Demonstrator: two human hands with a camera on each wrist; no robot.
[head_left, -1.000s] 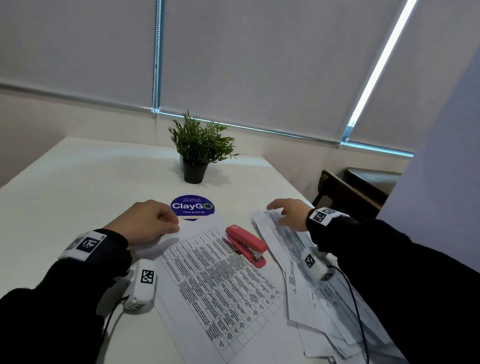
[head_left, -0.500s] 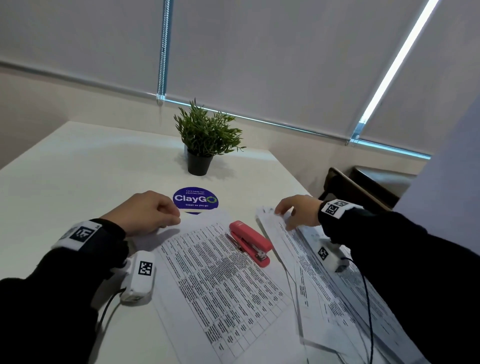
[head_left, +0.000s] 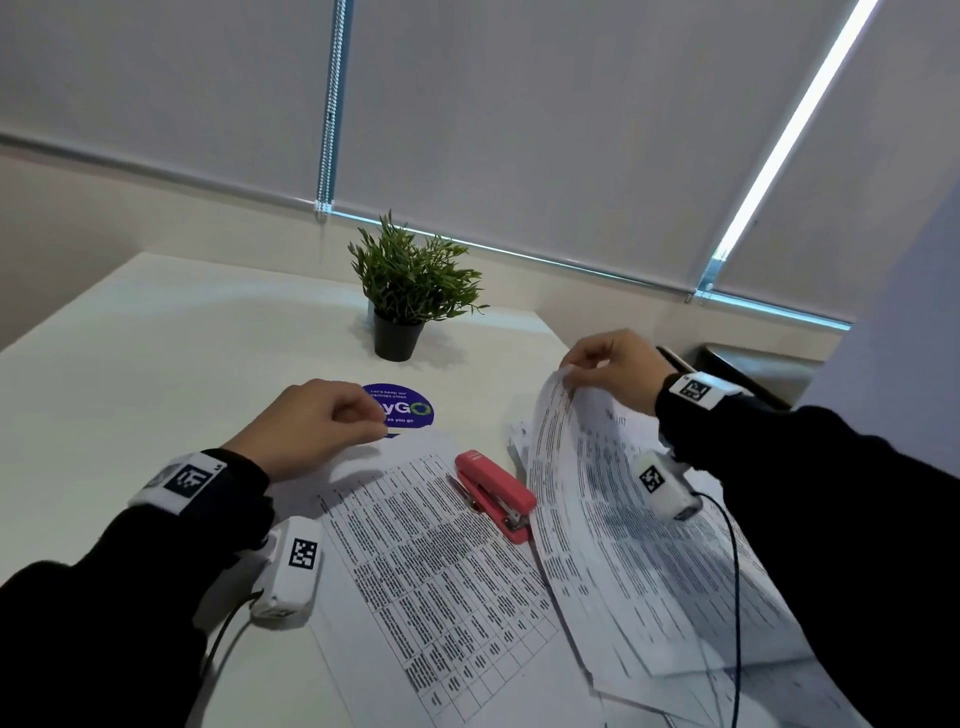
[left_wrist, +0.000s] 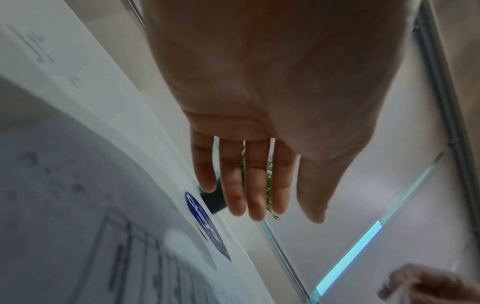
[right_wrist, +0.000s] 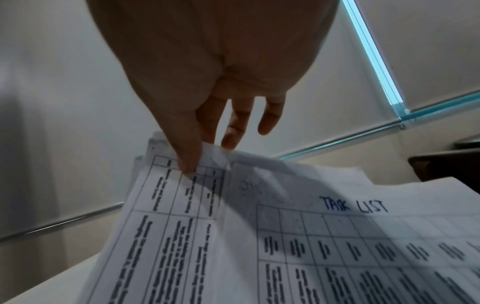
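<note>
The right hand (head_left: 613, 371) pinches the far edge of a printed sheet (head_left: 613, 519), raised off the pile (head_left: 691, 701) by the table's (head_left: 156, 338) right edge, while the left hand (head_left: 311, 421), fingers relaxed, hovers over another sheet (head_left: 441, 571).

Potted plant (head_left: 410, 280) at far middle of table (head_left: 156, 364). Sticker (head_left: 410, 410) on table just before plant. Flat sheet (head_left: 441, 571) at table middle, far edge over sticker. Left grip (head_left: 317, 421) rests on its far left corner. Stapler (head_left: 496, 493) on flat sheet's right edge, left of paper pile (head_left: 675, 696). Top sheet (head_left: 597, 493) held up at far edge by right grip (head_left: 613, 369), above pile. Chair (head_left: 753, 369) beyond table's right edge.
</note>
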